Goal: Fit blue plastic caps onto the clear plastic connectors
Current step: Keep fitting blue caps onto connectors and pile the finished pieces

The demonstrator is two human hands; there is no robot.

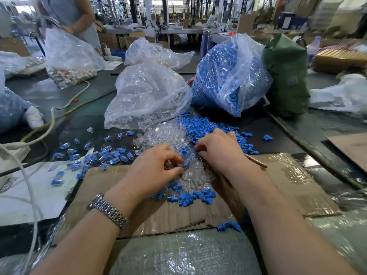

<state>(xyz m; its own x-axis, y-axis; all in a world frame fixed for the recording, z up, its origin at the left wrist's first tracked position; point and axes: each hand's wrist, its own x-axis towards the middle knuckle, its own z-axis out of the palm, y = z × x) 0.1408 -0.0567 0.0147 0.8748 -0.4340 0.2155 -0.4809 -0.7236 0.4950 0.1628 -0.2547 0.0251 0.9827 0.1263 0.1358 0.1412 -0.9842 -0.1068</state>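
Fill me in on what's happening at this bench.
A person is fitting blue caps onto clear connectors. Both hands are down in the mixed pile: the left hand pinches at clear connectors, and the right hand curls its fingers round a blue cap. Finished capped pieces lie scattered to the left. Behind stand a bag of caps and a clear bag.

Hands (156,165) amid caps (200,126) (blue)

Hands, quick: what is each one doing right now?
Left hand: fingers curled, pinching a clear connector.
Right hand: fingers curled into the pile; what it holds cannot be told.
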